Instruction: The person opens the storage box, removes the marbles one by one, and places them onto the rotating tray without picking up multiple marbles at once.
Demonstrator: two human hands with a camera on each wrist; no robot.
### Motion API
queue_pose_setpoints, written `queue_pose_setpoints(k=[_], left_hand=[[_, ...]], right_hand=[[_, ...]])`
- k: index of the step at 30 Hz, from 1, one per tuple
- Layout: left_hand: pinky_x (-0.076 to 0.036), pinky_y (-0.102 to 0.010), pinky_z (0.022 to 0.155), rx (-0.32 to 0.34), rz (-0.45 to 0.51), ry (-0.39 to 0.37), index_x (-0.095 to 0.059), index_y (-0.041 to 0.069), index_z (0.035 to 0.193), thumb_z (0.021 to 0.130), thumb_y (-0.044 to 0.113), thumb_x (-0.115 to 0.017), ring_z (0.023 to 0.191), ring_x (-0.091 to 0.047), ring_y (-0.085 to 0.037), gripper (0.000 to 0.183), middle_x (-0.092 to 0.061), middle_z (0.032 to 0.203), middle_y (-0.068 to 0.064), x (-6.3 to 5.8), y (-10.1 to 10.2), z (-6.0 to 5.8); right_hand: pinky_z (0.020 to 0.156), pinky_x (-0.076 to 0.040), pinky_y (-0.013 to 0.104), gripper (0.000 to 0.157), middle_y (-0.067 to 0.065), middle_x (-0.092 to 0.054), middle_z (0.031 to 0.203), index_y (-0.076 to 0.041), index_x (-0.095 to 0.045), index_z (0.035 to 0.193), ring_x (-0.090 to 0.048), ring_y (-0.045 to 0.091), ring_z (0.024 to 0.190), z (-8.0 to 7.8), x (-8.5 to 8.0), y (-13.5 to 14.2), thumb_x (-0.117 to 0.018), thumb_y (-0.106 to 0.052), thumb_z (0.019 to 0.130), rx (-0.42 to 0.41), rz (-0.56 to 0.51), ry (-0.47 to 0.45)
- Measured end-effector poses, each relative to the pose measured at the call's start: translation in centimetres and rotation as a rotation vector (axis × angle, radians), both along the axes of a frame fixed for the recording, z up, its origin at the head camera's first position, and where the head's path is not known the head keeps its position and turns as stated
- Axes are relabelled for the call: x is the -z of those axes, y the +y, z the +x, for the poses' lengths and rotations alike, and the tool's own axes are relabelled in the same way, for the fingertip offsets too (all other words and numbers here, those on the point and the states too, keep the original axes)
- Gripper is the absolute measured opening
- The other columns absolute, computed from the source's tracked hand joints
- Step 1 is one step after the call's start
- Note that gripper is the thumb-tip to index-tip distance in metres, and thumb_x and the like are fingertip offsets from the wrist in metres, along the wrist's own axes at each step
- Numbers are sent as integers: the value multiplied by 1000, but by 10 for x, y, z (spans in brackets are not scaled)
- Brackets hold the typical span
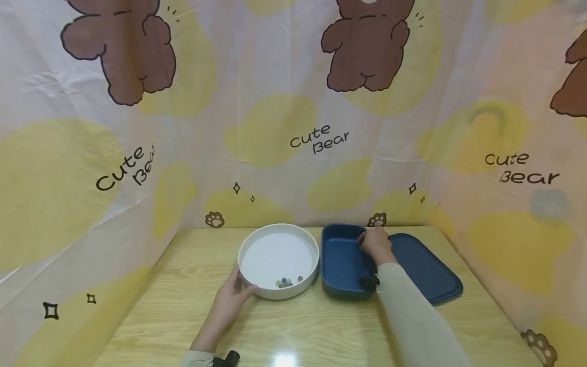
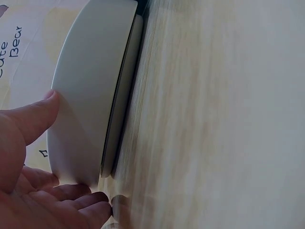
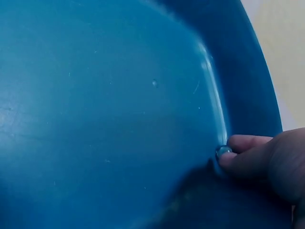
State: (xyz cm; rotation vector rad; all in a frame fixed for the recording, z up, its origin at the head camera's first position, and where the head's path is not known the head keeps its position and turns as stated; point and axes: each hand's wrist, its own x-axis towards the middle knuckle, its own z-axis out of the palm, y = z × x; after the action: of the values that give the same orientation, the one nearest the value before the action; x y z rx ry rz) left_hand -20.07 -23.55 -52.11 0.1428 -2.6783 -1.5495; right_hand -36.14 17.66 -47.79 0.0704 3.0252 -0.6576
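Observation:
A round white dish (image 1: 277, 294) with a low wall stands on the table, several glass marbles (image 1: 284, 283) lying near its front edge. My left hand (image 1: 229, 296) holds the dish at its front left; in the left wrist view the thumb is at the rim and the fingers curl by the base. My right hand (image 1: 377, 245) reaches into a deep blue rectangular box (image 1: 347, 292) to the dish's right. There, in the right wrist view, thumb and finger pinch a glass marble (image 3: 222, 151) low against the box's inner wall.
A dark blue lid (image 1: 426, 270) lies flat on the wooden table (image 1: 183, 285), right of the box and partly behind the right forearm. A bear-print curtain (image 1: 266, 173) hangs behind the table and along both sides.

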Motion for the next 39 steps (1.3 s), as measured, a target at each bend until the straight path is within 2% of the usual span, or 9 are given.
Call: queue_pose_setpoints(k=[7, 12, 16, 21, 23, 27, 32, 35, 39], left_hand=[[-27, -45, 117, 6, 10, 13, -8, 11, 155, 84, 42, -72, 144, -26, -29, 100, -17, 159, -12, 3, -1, 0], [-26, -45, 118, 5, 10, 14, -8, 12, 155, 84, 42, -71, 144, -24, -29, 100, -16, 159, -12, 1, 0, -1], [-25, -46, 118, -2, 8, 1, -8, 11, 155, 84, 42, -71, 144, -24, -29, 100, -16, 159, -12, 0, 2, 0], [-26, -45, 118, 1, 1, 11, -9, 10, 155, 85, 41, -71, 144, -24, -30, 99, -16, 159, -13, -1, 2, 1], [-27, -45, 117, 1, 0, 18, -9, 10, 155, 85, 41, -71, 144, -25, -30, 98, -17, 159, -13, -1, 1, 1], [-28, -45, 117, 1, -5, 14, -9, 10, 155, 85, 40, -71, 143, -26, -30, 98, -17, 159, -14, 0, -1, 0], [-29, -45, 116, 4, -5, 4, -9, 10, 155, 86, 41, -70, 144, -25, -31, 98, -16, 159, -13, 1, -1, -1], [-27, -45, 117, 9, 4, 18, -9, 11, 155, 86, 40, -70, 144, -24, -30, 97, -15, 160, -12, 1, -1, -1], [-26, -45, 118, 18, 12, 39, -9, 12, 155, 86, 40, -70, 145, -23, -29, 96, -14, 161, -10, 0, -3, 1]], right_hand=[[79, -46, 59, 26, 36, -32, 132, -6, -72, 102, -41, 50, 111, -3, 5, -4, -50, -19, 97, 14, 91, -13], [77, -46, 56, 13, 33, -21, 146, -13, -74, 90, -40, 48, 111, -5, 2, -5, -62, -18, 91, 27, 103, 43], [80, -45, 57, 4, 32, -32, 137, -18, -75, 87, -40, 48, 111, -2, -3, -4, -73, -20, 85, 25, 99, 98], [86, -42, 60, 7, 29, -42, 127, -18, -73, 91, -40, 47, 111, 0, -13, -4, -72, -23, 86, 18, 92, 161], [85, -44, 58, 10, 28, -46, 125, -17, -74, 93, -44, 45, 110, 0, -17, -4, -71, -25, 87, 3, 48, 184], [84, -49, 54, 18, 24, -58, 120, -14, -74, 99, -51, 44, 111, 0, -27, -8, -70, -27, 88, -73, -119, 204], [100, -42, 61, 24, 21, -58, 125, -8, -72, 108, -46, 44, 124, 5, -41, -19, -68, -23, 90, -163, -315, 200], [104, -40, 60, 24, 18, -60, 125, -7, -71, 109, -44, 43, 129, 10, -46, -28, -68, -22, 90, -192, -389, 189], [101, -45, 53, 22, 14, -66, 117, -6, -72, 107, -51, 37, 123, 18, -48, -40, -70, -19, 89, -208, -454, 200]])
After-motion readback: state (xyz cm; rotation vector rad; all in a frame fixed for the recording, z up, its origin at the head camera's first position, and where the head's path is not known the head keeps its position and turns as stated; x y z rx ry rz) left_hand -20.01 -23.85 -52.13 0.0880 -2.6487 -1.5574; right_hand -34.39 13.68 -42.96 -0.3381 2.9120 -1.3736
